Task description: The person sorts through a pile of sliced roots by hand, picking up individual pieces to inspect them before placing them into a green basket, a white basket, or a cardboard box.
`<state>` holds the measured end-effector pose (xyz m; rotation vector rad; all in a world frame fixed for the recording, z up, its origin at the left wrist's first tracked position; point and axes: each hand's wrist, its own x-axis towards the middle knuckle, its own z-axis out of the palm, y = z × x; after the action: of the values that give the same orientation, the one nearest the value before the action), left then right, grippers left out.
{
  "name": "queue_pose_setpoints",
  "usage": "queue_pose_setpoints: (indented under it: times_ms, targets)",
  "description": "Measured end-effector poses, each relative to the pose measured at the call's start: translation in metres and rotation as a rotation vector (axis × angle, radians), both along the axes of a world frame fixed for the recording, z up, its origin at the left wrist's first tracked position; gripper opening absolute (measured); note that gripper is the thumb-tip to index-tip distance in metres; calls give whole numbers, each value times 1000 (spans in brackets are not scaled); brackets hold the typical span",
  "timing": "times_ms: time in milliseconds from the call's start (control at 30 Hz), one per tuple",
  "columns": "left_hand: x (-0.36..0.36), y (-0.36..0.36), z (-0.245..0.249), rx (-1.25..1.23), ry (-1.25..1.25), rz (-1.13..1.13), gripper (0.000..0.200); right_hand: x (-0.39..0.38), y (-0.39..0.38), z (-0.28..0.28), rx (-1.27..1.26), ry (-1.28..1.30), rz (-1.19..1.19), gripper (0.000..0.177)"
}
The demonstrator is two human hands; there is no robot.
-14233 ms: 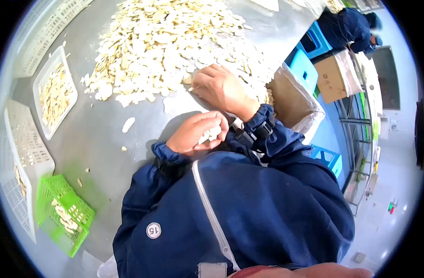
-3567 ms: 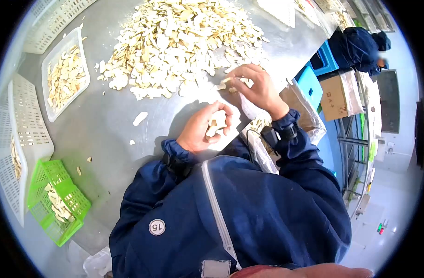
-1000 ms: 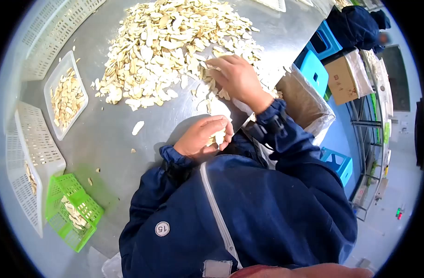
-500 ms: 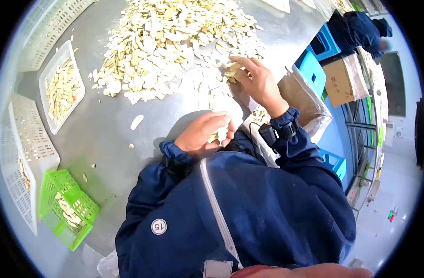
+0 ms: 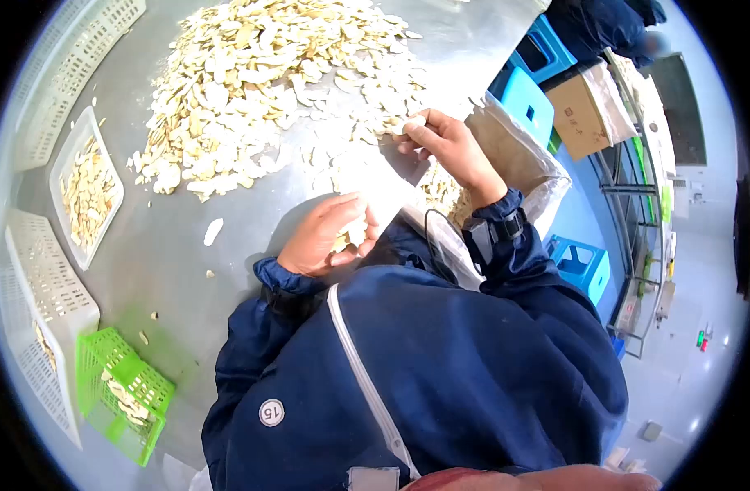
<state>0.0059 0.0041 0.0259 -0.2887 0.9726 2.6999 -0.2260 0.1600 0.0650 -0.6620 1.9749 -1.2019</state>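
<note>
A broad heap of pale, thin dried slices (image 5: 252, 74) covers the far part of the metal table (image 5: 252, 254). My left hand (image 5: 324, 236) is curled around a few pale slices (image 5: 352, 236) close to my jacket. At the near right edge of the heap, my right hand (image 5: 453, 151) pinches one whitish slice (image 5: 413, 123) between thumb and fingers. Below that hand, a lined sack or box (image 5: 514, 151) beside the table edge has more slices (image 5: 442, 195) inside.
On the left stand a white tray of slices (image 5: 88, 196), white perforated baskets (image 5: 60, 270) and a green basket (image 5: 125, 376) with several slices. Blue stools (image 5: 529, 106), a cardboard box (image 5: 588, 110) and another person in dark clothing (image 5: 600, 29) are to the right.
My right hand had its fingers spread over slices at the heap's edge; now it pinches one slice. My left hand stays curled around its slices. The whole view has shifted slightly.
</note>
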Motion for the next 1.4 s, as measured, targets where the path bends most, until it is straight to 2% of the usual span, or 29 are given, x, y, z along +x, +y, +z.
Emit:
queue_pose_setpoints:
  times_ms: [167, 300, 467, 567, 667, 700, 767, 833, 1000, 1100, 1167, 1200, 1233, 1300, 1400]
  targets:
    - [0, 2, 1, -2, -14, 48, 43, 9, -2, -2, -100, -95, 22, 27]
    - [0, 3, 3, -2, -25, 90, 46, 13, -3, -5, -86, -13, 87, 27]
    - [-1, 5, 3, -1, -48, 122, 45, 13, 7, -3, -142, -107, -122, 23]
    - [-1, 3, -3, 33, 11, 95, 42, 4, 18, -14, -146, -94, -109, 21]
    - [-1, 6, -5, 58, -14, 167, 39, 21, 14, -5, -90, 1, 16, 21]
    - [-2, 7, -4, 58, -15, 197, 38, 31, 10, 1, -86, -37, 86, 25]
    - [-3, 9, 0, 59, -15, 254, 37, 46, 7, 8, -39, 112, 258, 32]
    - [-4, 11, 1, 22, -18, 312, 35, 63, -4, 39, 0, 165, 347, 36]
    - [-1, 10, -7, -110, 28, 377, 30, 75, -10, 40, -74, 290, 427, 50]
    - [-2, 10, -13, -75, 68, 478, 28, 70, -11, 37, -72, 298, 419, 43]
    - [-2, 9, -7, -16, 37, 557, 28, 55, -14, 19, -115, 437, 375, 34]
    - [-1, 5, -20, 41, 149, 504, 26, 45, -18, 15, -15, 493, 301, 26]
    - [0, 4, -21, 79, 167, 494, 25, 38, -23, 2, 43, 723, 174, 24]
    - [-1, 3, -21, 154, 206, 476, 22, 24, -30, -10, 33, 979, 112, 22]
    - [-2, 5, -23, 258, 211, 497, 19, 25, -36, -17, 76, 1144, 129, 20]
